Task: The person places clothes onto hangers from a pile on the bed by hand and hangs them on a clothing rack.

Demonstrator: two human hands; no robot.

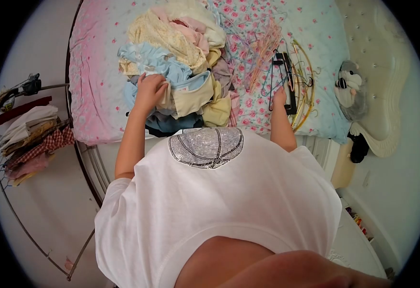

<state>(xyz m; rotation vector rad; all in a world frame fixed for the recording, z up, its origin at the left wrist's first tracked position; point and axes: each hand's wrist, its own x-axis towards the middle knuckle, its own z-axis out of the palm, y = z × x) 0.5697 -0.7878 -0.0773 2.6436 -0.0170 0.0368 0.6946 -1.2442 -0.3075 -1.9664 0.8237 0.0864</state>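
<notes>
On the bed, a heap of clothes (171,41) lies in front of me, with light blue, cream, yellow and pink pieces. My left hand (151,90) rests on the near left side of the heap, its fingers bent over the edge of a cream garment (190,98) beside a light blue one (159,60). Among loose clothes hangers, my right hand (279,97) is closed at the lower end of a thin dark blue hanger (271,85). Its fingers are partly hidden. Just right of it lies a black hanger (290,86).
Pink and clear hangers (265,53) and yellow ones (309,72) spread over the flowered bedsheet (92,72). A grey plush toy (351,91) leans by the padded headboard (380,91). At left, folded clothes hang on a metal rack (32,139).
</notes>
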